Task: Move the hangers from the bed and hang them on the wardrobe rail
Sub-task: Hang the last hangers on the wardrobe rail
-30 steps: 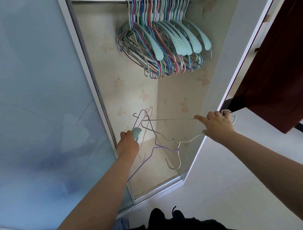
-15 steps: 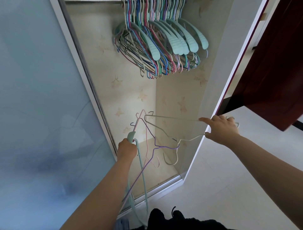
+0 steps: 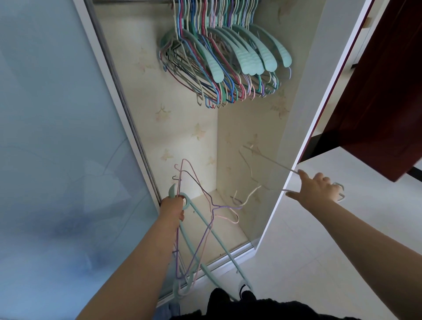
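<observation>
Now the cream hanger [image 3: 269, 160] comes free of the bundle, held out to the right

Half a second ago its hook lay tangled among the purple and pink wires; here it hangs apart, so it looks ready to lift to the wardrobe rail [image 3: 127, 1]; the right hand [image 3: 319, 190] pinches its thin wire frame between spread fingers, hook end pointing into the wardrobe; the left hand [image 3: 171, 209] clenches the remaining bundle [image 3: 201, 228], low by the sliding door [image 3: 57, 137]: slim pink and purple wire hangers plus broad mint plastic ones; above, the rail already carries a dense fan of hung hangers [image 3: 223, 57], some with ribbed mint shoulders; the door is frosted, smooth glass
</observation>
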The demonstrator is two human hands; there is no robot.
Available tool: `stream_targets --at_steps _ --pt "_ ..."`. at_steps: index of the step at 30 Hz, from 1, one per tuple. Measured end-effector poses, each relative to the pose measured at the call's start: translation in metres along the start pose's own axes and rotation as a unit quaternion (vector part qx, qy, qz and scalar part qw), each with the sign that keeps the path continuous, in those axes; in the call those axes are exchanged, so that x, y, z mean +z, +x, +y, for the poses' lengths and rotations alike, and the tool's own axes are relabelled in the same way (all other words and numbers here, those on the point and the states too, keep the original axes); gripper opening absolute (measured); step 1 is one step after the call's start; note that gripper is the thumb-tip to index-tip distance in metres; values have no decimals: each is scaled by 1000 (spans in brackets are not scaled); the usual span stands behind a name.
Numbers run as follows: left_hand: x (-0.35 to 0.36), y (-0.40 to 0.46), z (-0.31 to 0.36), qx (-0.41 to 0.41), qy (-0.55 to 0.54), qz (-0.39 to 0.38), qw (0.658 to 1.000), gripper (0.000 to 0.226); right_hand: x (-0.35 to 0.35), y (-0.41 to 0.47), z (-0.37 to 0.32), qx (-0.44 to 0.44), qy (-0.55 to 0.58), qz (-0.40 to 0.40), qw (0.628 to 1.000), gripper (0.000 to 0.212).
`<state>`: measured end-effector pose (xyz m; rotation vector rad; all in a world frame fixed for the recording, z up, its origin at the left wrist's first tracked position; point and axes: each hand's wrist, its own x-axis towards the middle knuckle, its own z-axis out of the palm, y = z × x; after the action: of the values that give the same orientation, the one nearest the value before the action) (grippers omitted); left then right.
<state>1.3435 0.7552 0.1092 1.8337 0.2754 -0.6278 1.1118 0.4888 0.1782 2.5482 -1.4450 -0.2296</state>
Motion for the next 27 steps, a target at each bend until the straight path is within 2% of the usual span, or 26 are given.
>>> stream_targets --at_steps 7,11,15,17,18,20,23,27 --pt "-3 -8 7 115 85 13 990 17 32 -8 -5 -27 15 -49 998 87" --pt "-3 -14 15 174 141 22 974 20 37 -10 -18 -66 135 -43 988 70" --pt "-6 -19 21 207 171 36 963 16 40 -7 -29 -53 284 -123 949 32" --pt "-6 -21 22 215 175 40 960 15 42 -10 -34 -42 377 -183 907 35" --pt "-6 -22 22 216 173 44 960 14 41 -12 -37 -29 430 -223 874 39" --pt "-6 -22 24 209 169 54 962 15 35 -15 -47 -33 491 -264 829 32" --pt "-4 -21 30 196 155 76 965 26 10 -14 -72 -117 508 -255 814 16" --pt "-1 -28 46 167 133 90 973 29 -36 -22 -111 -207 499 -208 816 35"
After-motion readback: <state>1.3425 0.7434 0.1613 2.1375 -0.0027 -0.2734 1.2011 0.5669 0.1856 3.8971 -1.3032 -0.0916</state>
